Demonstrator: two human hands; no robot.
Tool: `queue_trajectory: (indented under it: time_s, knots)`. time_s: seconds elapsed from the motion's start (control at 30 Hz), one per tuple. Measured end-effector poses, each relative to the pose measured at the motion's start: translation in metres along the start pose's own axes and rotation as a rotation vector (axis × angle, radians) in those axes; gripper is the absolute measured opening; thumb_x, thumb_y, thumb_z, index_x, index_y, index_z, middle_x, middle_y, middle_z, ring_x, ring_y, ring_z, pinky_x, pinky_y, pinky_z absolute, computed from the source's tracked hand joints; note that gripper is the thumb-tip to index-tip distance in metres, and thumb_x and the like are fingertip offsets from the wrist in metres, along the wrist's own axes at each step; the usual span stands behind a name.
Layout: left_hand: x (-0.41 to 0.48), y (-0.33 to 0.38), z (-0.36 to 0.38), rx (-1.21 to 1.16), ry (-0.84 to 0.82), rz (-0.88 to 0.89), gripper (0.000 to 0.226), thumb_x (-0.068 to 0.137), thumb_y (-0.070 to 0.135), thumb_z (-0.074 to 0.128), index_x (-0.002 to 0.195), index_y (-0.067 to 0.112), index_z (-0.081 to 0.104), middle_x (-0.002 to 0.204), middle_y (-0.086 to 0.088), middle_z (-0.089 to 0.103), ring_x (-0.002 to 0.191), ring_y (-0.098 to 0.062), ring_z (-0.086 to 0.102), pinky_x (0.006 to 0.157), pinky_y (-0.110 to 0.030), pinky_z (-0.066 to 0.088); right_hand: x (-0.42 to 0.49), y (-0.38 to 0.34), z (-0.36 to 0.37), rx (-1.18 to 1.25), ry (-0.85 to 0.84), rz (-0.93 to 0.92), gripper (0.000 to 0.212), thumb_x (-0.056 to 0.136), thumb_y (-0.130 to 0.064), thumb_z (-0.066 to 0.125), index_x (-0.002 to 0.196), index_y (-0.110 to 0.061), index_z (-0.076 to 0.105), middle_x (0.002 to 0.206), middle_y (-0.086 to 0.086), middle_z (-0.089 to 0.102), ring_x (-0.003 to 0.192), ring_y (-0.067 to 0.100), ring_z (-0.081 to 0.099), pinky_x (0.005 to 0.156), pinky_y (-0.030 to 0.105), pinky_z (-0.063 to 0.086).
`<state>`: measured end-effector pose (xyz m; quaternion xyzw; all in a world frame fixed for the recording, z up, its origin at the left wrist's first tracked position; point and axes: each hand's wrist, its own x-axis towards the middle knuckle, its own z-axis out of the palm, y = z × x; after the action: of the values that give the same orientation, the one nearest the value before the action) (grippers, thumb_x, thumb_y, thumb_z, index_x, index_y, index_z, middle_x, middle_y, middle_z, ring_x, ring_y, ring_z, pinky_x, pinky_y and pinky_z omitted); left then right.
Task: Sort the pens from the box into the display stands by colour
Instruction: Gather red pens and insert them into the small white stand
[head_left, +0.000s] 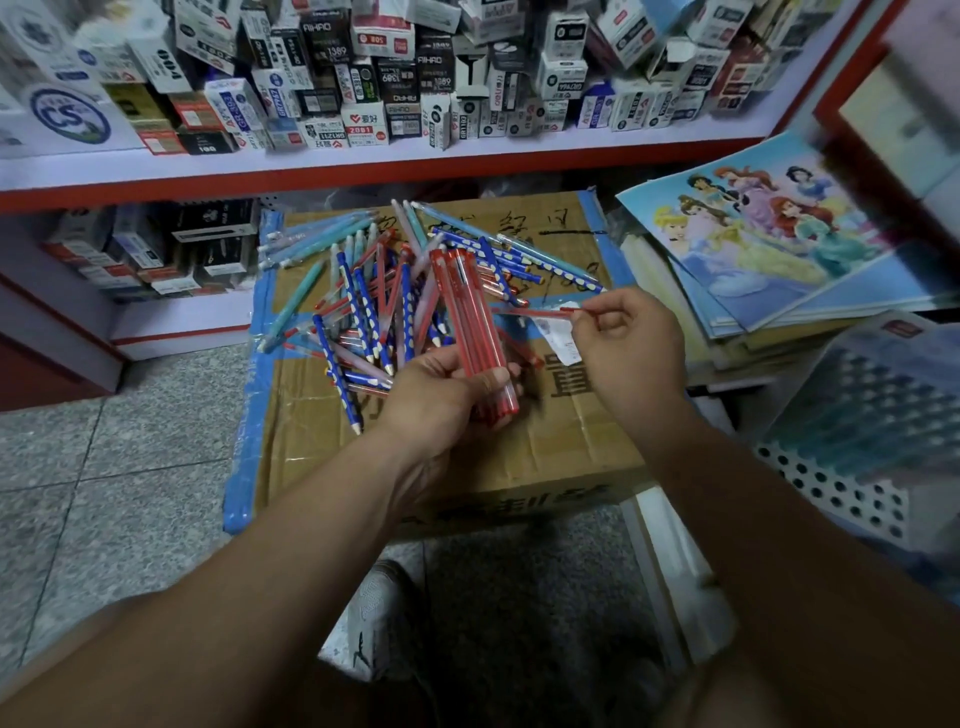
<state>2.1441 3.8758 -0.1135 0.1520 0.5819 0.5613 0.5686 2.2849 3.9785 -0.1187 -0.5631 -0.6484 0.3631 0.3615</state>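
The left hand (447, 400) is gripping a bundle of red pens (470, 312) pointing away over the cardboard box (571, 447), while the right hand (631, 345) is pinching a single red pen (537, 313) by its end, pointing left.

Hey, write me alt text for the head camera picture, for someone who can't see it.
A person's left hand grips a bundle of red pens while the right hand pinches one more red pen beside it. Below them, a pile of blue, red and pale pens lies on a taped cardboard box, with shelves of small boxes behind.
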Motion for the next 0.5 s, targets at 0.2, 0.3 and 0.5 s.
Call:
queue_trajectory:
  time_s: [0.2, 0.3, 0.5]
  knots:
    - [-0.021, 0.001, 0.056, -0.014, -0.068, 0.015, 0.022, 0.091, -0.006, 0.059, 0.112, -0.001, 0.066, 0.088, -0.011, 0.071, 0.064, -0.013, 0.068, 0.053, -0.024, 0.055, -0.023, -0.011, -0.055, 0.148, 0.121, -0.074, 0.006, 0.089, -0.016, 0.072, 0.092, -0.016, 0.066, 0.075, -0.005, 0.064, 0.063, -0.002, 0.059, 0.060, 0.016, 0.048]
    - [-0.034, -0.005, 0.089, 0.009, -0.148, 0.028, 0.026, 0.091, -0.006, 0.059, 0.117, -0.004, 0.065, 0.087, -0.010, 0.072, 0.063, -0.012, 0.068, 0.053, -0.024, 0.056, -0.037, -0.015, -0.095, 0.165, 0.203, -0.059, 0.005, 0.091, -0.019, 0.070, 0.090, -0.018, 0.066, 0.071, -0.010, 0.061, 0.060, -0.003, 0.057, 0.056, 0.015, 0.044]
    - [-0.079, -0.026, 0.149, 0.084, -0.385, 0.053, 0.019, 0.089, -0.007, 0.060, 0.107, -0.002, 0.067, 0.083, -0.006, 0.074, 0.064, -0.013, 0.067, 0.056, -0.023, 0.056, -0.095, -0.015, -0.197, 0.071, 0.407, -0.098, 0.008, 0.090, -0.023, 0.070, 0.084, -0.027, 0.065, 0.072, -0.008, 0.068, 0.066, 0.005, 0.066, 0.065, 0.027, 0.055]
